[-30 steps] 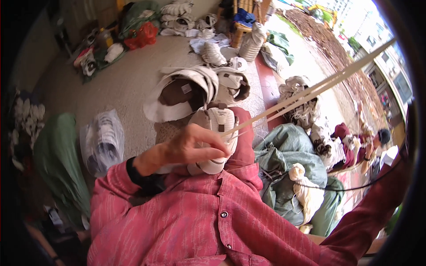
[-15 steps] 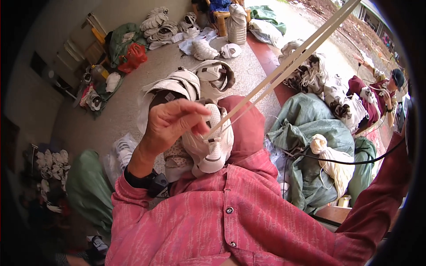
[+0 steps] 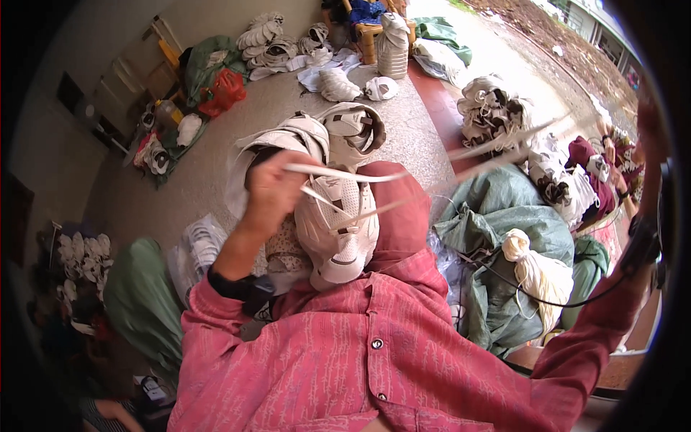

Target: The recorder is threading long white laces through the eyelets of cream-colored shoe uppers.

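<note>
A white shoe upper (image 3: 338,223) with a perforated tongue lies on my lap, its toe toward my body. White shoelace (image 3: 345,173) strands run from it and from my left hand out to the right, blurred by motion. My left hand (image 3: 276,189) is closed, with the lace at its fingertips, above the left side of the shoe upper. Stretched far out to the right, my right hand (image 3: 652,119) sits at the dark rim of the head view, its fingers hidden.
More shoe uppers (image 3: 353,129) sit just beyond my knees. Green sacks (image 3: 497,201) and a cream bundle of laces (image 3: 540,266) lie at right, beside a heap of uppers (image 3: 493,111). Another person's hand (image 3: 619,180) shows far right. A green bag (image 3: 140,302) stands at left.
My left hand has drawn back slightly left and closed on the lace. The taut strands rising to the upper right have dropped lower and slackened. My right forearm has come further into view.
</note>
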Demonstrator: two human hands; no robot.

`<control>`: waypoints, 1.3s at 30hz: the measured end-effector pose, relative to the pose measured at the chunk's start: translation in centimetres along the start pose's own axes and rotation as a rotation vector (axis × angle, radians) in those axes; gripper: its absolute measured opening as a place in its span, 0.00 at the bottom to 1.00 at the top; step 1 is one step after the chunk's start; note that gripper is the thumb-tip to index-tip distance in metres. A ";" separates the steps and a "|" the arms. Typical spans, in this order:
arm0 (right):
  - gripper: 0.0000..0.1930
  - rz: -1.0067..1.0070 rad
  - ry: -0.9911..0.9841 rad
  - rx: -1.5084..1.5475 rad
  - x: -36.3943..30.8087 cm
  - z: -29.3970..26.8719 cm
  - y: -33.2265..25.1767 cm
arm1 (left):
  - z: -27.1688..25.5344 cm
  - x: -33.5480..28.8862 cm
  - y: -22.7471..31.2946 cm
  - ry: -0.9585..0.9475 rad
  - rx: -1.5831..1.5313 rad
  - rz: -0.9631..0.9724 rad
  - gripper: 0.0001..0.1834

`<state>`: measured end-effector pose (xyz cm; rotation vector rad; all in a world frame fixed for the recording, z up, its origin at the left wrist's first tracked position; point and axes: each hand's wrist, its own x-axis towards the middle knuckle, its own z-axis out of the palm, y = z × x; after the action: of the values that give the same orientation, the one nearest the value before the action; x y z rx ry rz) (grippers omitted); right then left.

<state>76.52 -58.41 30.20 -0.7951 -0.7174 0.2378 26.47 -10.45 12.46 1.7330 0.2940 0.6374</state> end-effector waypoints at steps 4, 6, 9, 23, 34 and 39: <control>0.04 -0.105 0.260 -0.247 -7.1 -6.4 9.6 | -8.0 -2.7 -1.4 0.333 -0.360 -0.129 0.13; 0.10 0.233 0.455 0.202 -8.2 -20.6 5.9 | -12.4 -2.9 -6.0 0.476 -0.594 -0.217 0.15; 0.07 0.280 0.332 -0.231 -11.5 -5.0 27.1 | -14.4 -9.0 -4.5 0.706 -0.550 -0.270 0.16; 0.05 0.534 -0.657 -0.685 -24.2 25.2 37.7 | -1.2 -2.7 -1.8 -0.223 0.600 0.407 0.05; 0.07 0.841 -0.626 -0.534 -23.1 25.4 37.2 | 4.1 1.2 -4.9 -0.314 0.715 0.413 0.05; 0.08 0.634 -0.564 -0.522 -24.2 26.0 37.7 | 3.8 1.9 -5.8 -0.382 0.564 0.328 0.06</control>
<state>43.69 -28.58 3.45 -1.4780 -1.0604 0.8977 30.90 -11.04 6.91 2.4312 -0.0980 0.4614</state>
